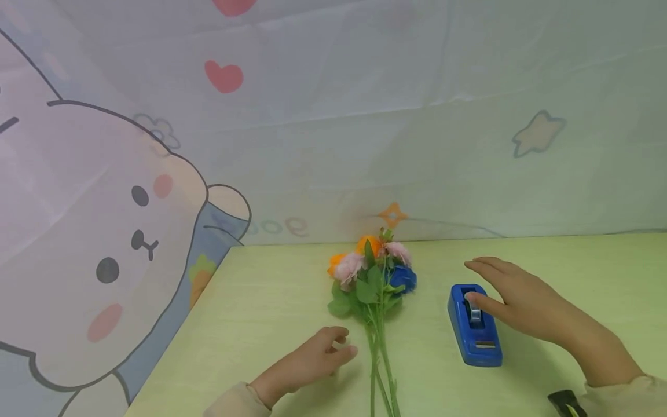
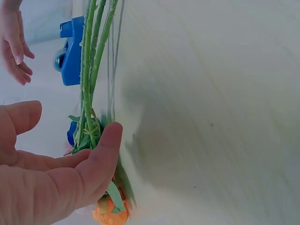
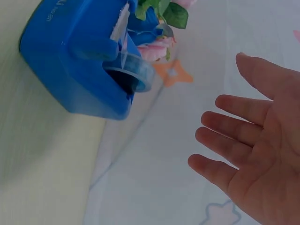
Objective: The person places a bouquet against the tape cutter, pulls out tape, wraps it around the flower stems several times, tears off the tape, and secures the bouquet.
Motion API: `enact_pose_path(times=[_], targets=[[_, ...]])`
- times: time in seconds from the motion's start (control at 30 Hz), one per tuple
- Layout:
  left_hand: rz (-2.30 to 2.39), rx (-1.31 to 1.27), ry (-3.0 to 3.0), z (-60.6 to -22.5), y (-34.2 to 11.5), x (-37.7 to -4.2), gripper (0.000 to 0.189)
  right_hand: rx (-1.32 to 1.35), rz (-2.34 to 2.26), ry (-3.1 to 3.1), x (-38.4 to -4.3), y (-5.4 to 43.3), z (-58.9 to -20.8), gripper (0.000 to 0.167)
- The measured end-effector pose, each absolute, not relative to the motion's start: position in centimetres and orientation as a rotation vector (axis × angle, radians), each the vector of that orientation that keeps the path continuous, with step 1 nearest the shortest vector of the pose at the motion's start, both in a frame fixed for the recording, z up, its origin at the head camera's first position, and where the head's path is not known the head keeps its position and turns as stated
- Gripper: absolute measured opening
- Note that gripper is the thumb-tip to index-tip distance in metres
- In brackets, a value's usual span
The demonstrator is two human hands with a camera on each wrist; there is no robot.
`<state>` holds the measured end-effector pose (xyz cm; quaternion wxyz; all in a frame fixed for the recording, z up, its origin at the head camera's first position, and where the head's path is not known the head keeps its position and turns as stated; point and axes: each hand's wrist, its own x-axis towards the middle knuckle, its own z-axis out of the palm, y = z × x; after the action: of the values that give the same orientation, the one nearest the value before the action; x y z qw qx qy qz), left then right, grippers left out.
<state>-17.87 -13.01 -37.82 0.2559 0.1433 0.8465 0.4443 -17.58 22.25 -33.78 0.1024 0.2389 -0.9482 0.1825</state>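
Note:
A bunch of flowers with orange, pink and blue heads lies on the pale green table, its green stems toward the near edge. My left hand hovers left of the stems with fingers loosely bent, holding nothing. In the left wrist view, the stems stand just beyond its fingers. To the right sits a blue tape dispenser carrying a roll of clear tape. Over its right side hovers my right hand, fingers extended and apart. The right wrist view shows that hand clear of the dispenser.
Behind the table hangs a pale cloth backdrop printed with a cartoon bear, hearts and stars. The flower heads lie close to the table's back edge. A black object shows at the right sleeve cuff.

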Motion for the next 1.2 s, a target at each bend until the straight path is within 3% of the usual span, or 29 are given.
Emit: enact_pose_path(times=[0.4, 1.2], targets=[[1.444, 0.223, 2.086, -38.1, -12.5, -17.8, 0.052, 0.771, 0.614, -2.798, -18.1, 20.1, -33.7, 0.047], [1.442, 0.195, 2.119, -37.9, -11.8, -17.9, 0.051, 0.592, 1.140, -2.810, -18.1, 12.9, -35.0, 0.024]])
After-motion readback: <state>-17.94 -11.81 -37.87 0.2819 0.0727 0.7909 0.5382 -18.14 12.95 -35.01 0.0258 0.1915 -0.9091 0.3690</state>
